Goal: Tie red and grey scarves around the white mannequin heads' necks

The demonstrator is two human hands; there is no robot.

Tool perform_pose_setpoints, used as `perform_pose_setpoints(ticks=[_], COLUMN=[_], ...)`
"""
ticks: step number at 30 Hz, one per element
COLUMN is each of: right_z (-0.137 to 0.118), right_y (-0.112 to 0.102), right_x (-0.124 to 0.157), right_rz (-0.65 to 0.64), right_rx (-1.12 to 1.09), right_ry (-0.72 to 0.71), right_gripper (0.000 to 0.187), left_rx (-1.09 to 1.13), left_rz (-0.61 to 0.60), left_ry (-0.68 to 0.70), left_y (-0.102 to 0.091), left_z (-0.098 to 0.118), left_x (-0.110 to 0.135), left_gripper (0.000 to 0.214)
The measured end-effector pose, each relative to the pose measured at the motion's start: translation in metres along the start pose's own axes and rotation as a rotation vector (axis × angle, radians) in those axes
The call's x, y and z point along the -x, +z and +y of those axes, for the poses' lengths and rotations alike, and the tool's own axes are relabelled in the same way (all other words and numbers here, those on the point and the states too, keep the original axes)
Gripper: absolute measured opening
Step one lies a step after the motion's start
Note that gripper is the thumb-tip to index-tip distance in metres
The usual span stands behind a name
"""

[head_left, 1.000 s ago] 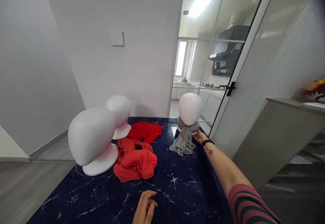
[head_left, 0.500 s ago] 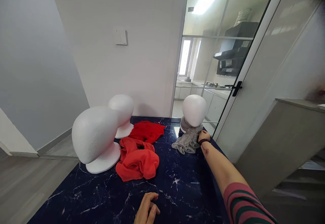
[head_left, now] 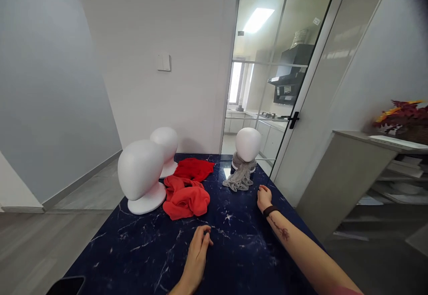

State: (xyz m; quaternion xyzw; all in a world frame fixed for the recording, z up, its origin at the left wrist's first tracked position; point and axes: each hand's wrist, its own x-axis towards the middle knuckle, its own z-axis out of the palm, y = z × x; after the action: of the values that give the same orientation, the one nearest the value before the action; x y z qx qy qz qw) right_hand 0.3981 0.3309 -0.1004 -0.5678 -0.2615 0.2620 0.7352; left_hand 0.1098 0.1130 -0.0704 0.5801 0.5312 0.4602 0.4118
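Observation:
My left hand (head_left: pixel 197 252) lies flat on the dark blue marble table (head_left: pixel 240 259), fingers stretched out and empty. My right hand (head_left: pixel 264 197) hovers loosely curled over the table, holding nothing, a little short of the grey scarf (head_left: pixel 239 176). That scarf is wrapped round the neck of a white foam head (head_left: pixel 248 145) at the table's far right. Two red cloths (head_left: pixel 187 192) lie bunched in the middle. To their left stand two more white foam heads, a near one (head_left: pixel 140 172) and a far one (head_left: pixel 165 145).
A glass sliding door (head_left: pixel 284 85) with a black handle opens onto a kitchen behind the table. A grey shelf unit (head_left: pixel 347 174) with red flowers stands at the right. A dark phone (head_left: pixel 65 285) lies at the table's near left corner.
My right hand has let go of the grey scarf and drawn back toward me. The view has pulled back from the table, and my left hand shows further in.

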Motion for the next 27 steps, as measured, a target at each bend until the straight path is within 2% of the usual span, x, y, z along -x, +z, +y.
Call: perform_pose_setpoints(ticks=[3,6,8,11,15,17,21,27], right_z=[-0.001,-0.001,-0.001,-0.005,-0.017,-0.024,-0.032,-0.034], right_y=[-0.025,-0.041,-0.041,-0.027,0.0,0.008,0.009,0.006], right_x=[0.058,0.113,0.144,0.177,0.205,0.216,0.229,0.238], right_rz=[-0.017,-0.069,-0.091,-0.089,-0.087,-0.113,-0.221,-0.471], right_rx=[-0.047,-0.08,-0.083,-0.046,0.077,0.154,0.274,0.306], right_ry=[0.092,0.134,0.138,0.116,0.031,-0.025,-0.12,-0.246], right_gripper=[0.013,0.015,0.015,0.012,0.012,0.012,0.014,0.014], left_rx=[0.024,0.076,0.119,0.11,-0.046,-0.067,-0.053,-0.121], left_rz=[0.04,0.064,0.069,0.095,0.19,0.249,0.278,0.285], left_ry=[0.047,0.085,0.102,0.147,0.264,0.267,0.249,0.338], left_y=[-0.002,-0.001,-0.003,-0.011,-0.029,-0.035,-0.036,-0.033], left_z=[0.002,-0.002,-0.004,-0.005,-0.005,-0.005,-0.007,-0.004], left_x=[-0.001,-0.004,-0.006,-0.007,-0.008,-0.007,-0.005,0.0], left_gripper=[0.036,0.035,0.034,0.032,0.026,0.025,0.023,0.02])
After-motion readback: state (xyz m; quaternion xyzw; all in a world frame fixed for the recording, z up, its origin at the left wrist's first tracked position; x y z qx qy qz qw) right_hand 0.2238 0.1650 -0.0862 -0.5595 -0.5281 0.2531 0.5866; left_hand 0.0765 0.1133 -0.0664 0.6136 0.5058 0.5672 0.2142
